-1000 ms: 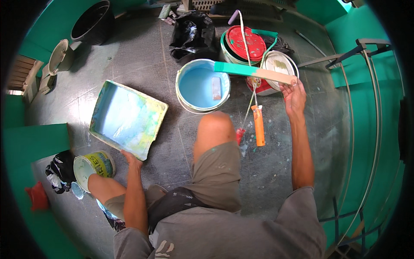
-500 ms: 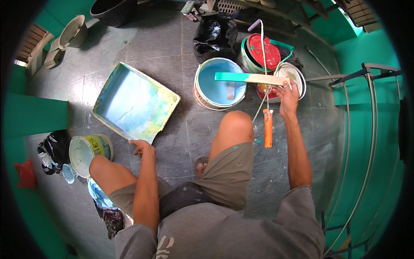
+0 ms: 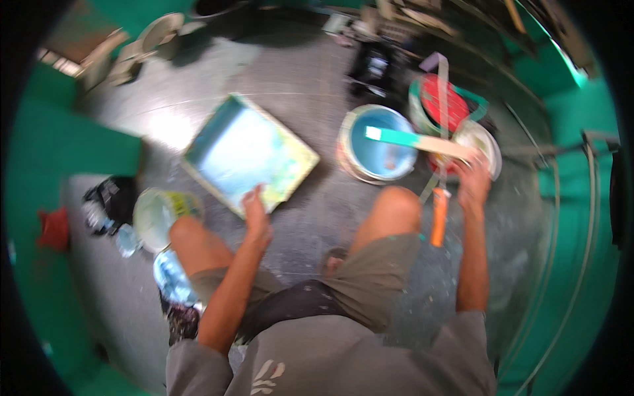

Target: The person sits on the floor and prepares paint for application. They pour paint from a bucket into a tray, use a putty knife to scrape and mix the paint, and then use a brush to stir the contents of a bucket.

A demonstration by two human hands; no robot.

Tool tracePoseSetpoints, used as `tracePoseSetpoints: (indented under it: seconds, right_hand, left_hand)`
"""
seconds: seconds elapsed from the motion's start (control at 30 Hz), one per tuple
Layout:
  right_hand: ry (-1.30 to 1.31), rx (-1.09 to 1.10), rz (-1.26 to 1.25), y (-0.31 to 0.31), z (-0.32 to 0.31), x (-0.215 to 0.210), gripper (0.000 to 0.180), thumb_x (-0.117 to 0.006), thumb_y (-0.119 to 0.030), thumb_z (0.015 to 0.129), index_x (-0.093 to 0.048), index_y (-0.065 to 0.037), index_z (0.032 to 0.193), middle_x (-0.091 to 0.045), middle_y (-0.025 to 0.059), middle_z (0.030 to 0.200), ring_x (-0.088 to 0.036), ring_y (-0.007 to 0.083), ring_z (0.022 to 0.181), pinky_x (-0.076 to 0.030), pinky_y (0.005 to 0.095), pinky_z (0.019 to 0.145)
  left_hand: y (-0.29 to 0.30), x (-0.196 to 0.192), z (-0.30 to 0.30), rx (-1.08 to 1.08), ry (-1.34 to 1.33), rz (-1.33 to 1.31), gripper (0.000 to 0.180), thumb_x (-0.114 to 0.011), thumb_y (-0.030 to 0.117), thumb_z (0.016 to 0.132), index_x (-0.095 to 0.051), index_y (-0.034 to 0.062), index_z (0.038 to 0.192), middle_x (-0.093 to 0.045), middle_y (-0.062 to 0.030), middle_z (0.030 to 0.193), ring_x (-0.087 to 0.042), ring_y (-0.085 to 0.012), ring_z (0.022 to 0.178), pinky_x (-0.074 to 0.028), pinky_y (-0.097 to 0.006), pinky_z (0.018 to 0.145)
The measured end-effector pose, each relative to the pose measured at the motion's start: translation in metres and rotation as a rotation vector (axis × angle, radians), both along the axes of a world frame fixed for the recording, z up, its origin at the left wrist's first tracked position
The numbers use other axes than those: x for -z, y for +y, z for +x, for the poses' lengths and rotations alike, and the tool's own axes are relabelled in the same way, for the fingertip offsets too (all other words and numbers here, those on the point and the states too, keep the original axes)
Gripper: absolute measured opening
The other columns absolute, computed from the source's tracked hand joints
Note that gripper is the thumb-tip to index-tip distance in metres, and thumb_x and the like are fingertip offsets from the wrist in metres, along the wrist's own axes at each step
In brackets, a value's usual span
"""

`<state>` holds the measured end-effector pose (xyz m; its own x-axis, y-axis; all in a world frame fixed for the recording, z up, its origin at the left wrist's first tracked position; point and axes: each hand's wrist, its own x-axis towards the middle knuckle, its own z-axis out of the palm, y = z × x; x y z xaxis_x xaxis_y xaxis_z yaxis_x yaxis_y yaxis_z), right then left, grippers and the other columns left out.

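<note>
The widest vessel was the rectangular paint tray [image 3: 247, 153], lying tilted on the grey concrete floor [image 3: 310, 79]; its basin carried a thin film of pale blue paint running to yellowish-green on the side nearest the person. The left hand [image 3: 256, 216] gripped the tray's near rim, fingers closed over the edge.

Next in size came the round bucket [image 3: 378, 144], just right of the tray and beside the person's raised knee, holding light blue paint. A flat stirring stick [image 3: 422, 140] lay across its mouth, its far end coated teal, its near end bare pale wood. The right hand [image 3: 473, 179] was clamped on that bare end, over the rim of a smaller white pot [image 3: 481, 142] whose contents were blurred beyond telling.

Behind these stood a tub closed with a red lid [image 3: 441, 104] inside a teal-rimmed container. A roller with an orange handle [image 3: 438, 218] leaned against the pots, its handle hanging just beside the right wrist.

To the person's left, near the bent leg, sat a small open tin [image 3: 156, 214] with whitish-green paint inside. Beside it lay a crumpled clear plastic bottle [image 3: 169, 272].
</note>
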<state>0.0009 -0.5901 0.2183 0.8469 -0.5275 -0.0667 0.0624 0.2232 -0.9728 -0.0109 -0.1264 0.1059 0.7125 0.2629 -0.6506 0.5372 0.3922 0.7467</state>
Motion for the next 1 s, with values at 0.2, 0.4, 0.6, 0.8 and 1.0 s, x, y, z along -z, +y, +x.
tracePoseSetpoints:
  seconds: [0.2, 0.4, 0.6, 0.8, 1.0]
  right_hand:
    - [0.078, 0.072, -0.029, 0.0, 0.008, -0.017, 0.034, -0.047, -0.017, 0.092, -0.042, 0.001, 0.121, -0.056, 0.0131, 0.104, -0.061, 0.0233, 0.084, -0.051, 0.0299, 0.069]
    - [0.124, 0.095, -0.019, 0.002, 0.009, -0.033, 0.032, -0.048, -0.022, 0.092, -0.047, 0.002, 0.114, -0.056, 0.0131, 0.103, -0.06, 0.0238, 0.084, -0.051, 0.03, 0.071]
    - [0.137, 0.082, -0.088, 0.009, 0.01, -0.053, 0.038, -0.05, -0.028, 0.091, -0.046, 0.001, 0.116, -0.055, 0.0121, 0.104, -0.059, 0.0237, 0.087, -0.049, 0.0295, 0.072]
    - [0.145, 0.084, -0.105, 0.016, 0.01, -0.057, 0.039, -0.05, -0.029, 0.091, -0.047, 0.001, 0.116, -0.055, 0.0125, 0.103, -0.059, 0.0236, 0.085, -0.049, 0.0306, 0.073]
    - [0.149, 0.092, -0.146, 0.019, 0.005, -0.064, 0.042, -0.048, -0.028, 0.092, -0.043, 0.002, 0.12, -0.054, 0.0132, 0.108, -0.059, 0.0238, 0.087, -0.048, 0.0319, 0.076]
  left_hand:
    - [0.008, -0.04, 0.004, -0.045, 0.305, -0.064, 0.083, -0.059, 0.04, 0.078, -0.018, 0.0003, 0.138, -0.016, -0.024, 0.142, -0.016, -0.0366, 0.13, -0.015, -0.048, 0.104]
    - [-0.005, -0.043, -0.006, 0.021, 0.432, -0.194, 0.095, -0.061, 0.043, 0.073, -0.008, 0.0022, 0.14, -0.009, -0.0289, 0.142, -0.018, -0.0386, 0.131, -0.018, -0.044, 0.106]
    - [-0.012, -0.049, 0.003, -0.191, 0.607, 0.133, 0.094, -0.059, 0.036, 0.072, -0.005, -0.0014, 0.139, -0.018, -0.0237, 0.142, -0.027, -0.0365, 0.126, -0.025, -0.045, 0.101]
    - [-0.002, -0.047, -0.005, -0.266, 0.604, 0.11, 0.059, -0.045, 0.033, 0.081, -0.013, 0.0035, 0.121, -0.023, -0.0176, 0.122, -0.026, -0.0301, 0.11, -0.024, -0.042, 0.091]
    - [0.003, -0.013, -0.005, -0.226, 0.565, 0.368, 0.062, -0.041, 0.036, 0.085, -0.023, 0.0008, 0.132, -0.031, -0.0208, 0.133, -0.031, -0.0353, 0.121, -0.025, -0.042, 0.1]
